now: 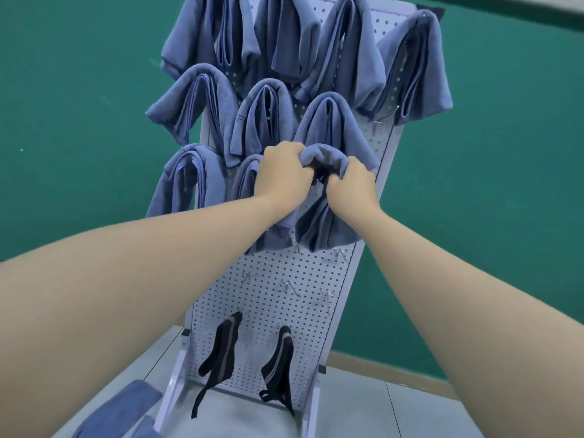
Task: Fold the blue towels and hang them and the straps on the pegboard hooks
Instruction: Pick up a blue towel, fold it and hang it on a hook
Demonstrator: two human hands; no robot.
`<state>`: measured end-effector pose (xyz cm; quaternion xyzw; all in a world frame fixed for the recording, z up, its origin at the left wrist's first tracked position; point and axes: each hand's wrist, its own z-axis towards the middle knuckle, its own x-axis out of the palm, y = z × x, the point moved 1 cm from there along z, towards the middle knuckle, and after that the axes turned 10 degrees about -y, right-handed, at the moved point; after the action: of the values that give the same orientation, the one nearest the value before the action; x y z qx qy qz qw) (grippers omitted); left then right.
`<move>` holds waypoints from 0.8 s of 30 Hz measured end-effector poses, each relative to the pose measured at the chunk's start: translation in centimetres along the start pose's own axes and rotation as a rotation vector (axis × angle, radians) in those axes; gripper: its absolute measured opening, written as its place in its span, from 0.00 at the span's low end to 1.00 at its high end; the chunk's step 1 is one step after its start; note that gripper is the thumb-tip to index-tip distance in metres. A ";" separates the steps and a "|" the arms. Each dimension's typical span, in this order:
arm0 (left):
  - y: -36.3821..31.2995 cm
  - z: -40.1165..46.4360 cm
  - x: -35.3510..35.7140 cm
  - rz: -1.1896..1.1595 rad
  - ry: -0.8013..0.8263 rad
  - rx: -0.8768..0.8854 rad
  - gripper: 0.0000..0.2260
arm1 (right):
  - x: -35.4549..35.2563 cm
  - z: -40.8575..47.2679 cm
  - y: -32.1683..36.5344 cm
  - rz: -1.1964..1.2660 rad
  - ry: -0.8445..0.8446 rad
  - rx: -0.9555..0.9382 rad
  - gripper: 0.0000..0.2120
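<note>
Fingers (305,159) grip one towel (328,229); two straps (221,349) hang.

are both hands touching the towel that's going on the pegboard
Touching. The head view shows the left hand and the right hand both gripping the bunched top fold of the blue towel, fingers curled into the cloth.

Fingertips of the left hand (282,172) and right hand (349,181) vanish into the folded blue towel (322,156), so whatever hook sits behind it on the pegboard (284,279) can't be seen. The pegboard's top runs off the upper edge, cutting the top-row towels (284,36). Below the pegboard, to its left, a loose blue towel (126,403) is clipped by the bottom edge. Both elbows are out of frame.
</note>
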<state>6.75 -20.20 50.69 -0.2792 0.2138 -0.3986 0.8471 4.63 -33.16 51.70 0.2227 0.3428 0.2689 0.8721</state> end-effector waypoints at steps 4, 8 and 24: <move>2.2 0.1 2.0 0.015 0.021 -0.029 0.16 | 2.3 0.6 -2.0 -0.032 0.024 0.032 0.11; 4.6 -1.0 3.2 0.043 0.038 -0.053 0.17 | 4.7 0.6 -3.8 -0.046 0.077 0.029 0.08; 12.8 -11.9 -0.4 0.234 0.362 -0.012 0.08 | 8.3 -9.4 -5.7 -0.044 0.011 0.029 0.14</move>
<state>6.65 -16.75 33.60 -0.1813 0.3958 -0.3401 0.8336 4.87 -30.39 38.17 0.2264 0.3561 0.2460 0.8726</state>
